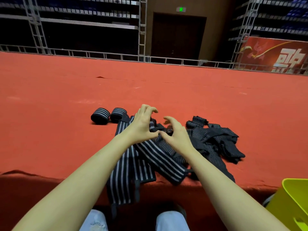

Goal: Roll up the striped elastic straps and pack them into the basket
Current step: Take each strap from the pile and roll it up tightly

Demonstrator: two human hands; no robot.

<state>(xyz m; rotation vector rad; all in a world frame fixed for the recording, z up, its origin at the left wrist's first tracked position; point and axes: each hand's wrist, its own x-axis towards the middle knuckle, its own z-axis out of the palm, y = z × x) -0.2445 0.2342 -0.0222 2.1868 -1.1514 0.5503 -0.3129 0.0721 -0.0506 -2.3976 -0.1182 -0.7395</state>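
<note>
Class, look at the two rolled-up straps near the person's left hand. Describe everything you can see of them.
The two rolled straps lie side by side on the red carpeted surface, just beyond and to the left of the left hand. Each is a tight black cylinder of stretchy-looking woven fabric with pale grey stripes running around it. They lie on their sides and appear to touch each other. The right roll meets the end of a flat unrolled strap. No hand touches them.
</note>
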